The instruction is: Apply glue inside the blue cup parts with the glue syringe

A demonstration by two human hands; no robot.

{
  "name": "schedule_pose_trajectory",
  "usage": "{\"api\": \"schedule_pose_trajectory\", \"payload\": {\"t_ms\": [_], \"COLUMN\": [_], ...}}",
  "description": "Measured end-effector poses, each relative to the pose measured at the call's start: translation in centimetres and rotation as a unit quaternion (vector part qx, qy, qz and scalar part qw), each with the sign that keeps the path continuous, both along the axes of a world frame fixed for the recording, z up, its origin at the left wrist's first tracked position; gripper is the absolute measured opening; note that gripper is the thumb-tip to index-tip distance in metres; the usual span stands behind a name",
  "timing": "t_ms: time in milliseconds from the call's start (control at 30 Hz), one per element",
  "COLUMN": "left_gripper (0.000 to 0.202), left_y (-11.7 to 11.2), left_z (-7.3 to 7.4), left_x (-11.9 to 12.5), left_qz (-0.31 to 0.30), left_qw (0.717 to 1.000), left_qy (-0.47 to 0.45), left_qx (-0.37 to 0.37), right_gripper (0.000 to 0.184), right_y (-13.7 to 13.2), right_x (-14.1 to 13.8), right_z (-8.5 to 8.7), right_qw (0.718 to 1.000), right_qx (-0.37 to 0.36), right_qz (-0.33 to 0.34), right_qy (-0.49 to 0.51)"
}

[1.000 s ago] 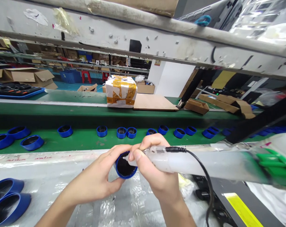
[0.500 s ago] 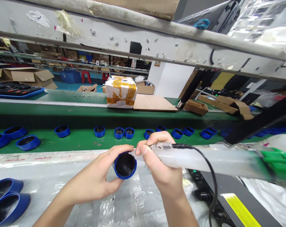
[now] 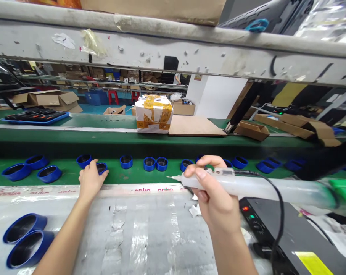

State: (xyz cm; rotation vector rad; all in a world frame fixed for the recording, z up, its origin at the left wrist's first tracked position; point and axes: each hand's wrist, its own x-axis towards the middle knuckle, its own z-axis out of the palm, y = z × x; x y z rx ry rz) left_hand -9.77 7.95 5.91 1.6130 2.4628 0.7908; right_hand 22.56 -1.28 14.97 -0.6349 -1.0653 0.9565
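A person's left hand (image 3: 90,178) is gripping a small, round blue cup with a black interior (image 3: 102,168), thumb and fingers closing around its sides, as the cup is sitting on a long green strip (image 3: 144,176) just beside a matching blue cup (image 3: 84,161). The right hand (image 3: 218,191) is clasping a translucent white plastic dispensing tube (image 3: 261,189), its thin needle tip (image 3: 173,177) pointing left, well apart from the gripped cup. A black cable (image 3: 279,202) is trailing from the tube past a dark grey control box (image 3: 293,229) showing red and green lights. Two more blue cups (image 3: 28,249) are resting at lower left on a plastic-covered table (image 3: 150,229).
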Motion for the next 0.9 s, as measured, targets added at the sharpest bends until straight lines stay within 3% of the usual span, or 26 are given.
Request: {"api": "schedule_pose_trajectory", "payload": {"t_ms": [100,267,433,667,733,900], "left_gripper": [0.055,0.038,0.036,0.025,0.016,0.020], "left_y": [0.5,1.3,2.3,1.0,0.0,-3.3], "left_z": [-2.0,-4.3,-5.3,-3.5,-2.4,1.2], "left_x": [-0.8,2.4,3.4,4.0,5.0,7.5], "left_qz": [0.003,-0.113,-0.178,-0.295,-0.317,-0.383], "left_qw": [0.999,0.988,0.980,0.946,0.931,0.878], "left_qy": [0.031,0.086,0.046,-0.107,-0.157,-0.272], "left_qx": [0.014,0.065,0.080,0.085,0.091,0.092], "right_gripper": [0.014,0.014,0.015,0.017,0.016,0.014], "right_y": [0.2,0.1,0.2,-0.1,-0.2,-0.3], "right_x": [-0.1,-0.5,-0.3,-0.7,-1.0,-0.9], "right_z": [-0.4,-0.8,-1.0,-1.2,-0.9,-0.7], "right_qw": [1.000,0.999,0.997,0.996,0.997,0.996], "right_qx": [-0.015,-0.047,-0.046,-0.056,-0.059,-0.042], "right_qz": [0.017,0.005,0.025,0.029,0.027,0.053], "right_qy": [-0.007,-0.017,-0.060,-0.056,-0.051,-0.061]}}
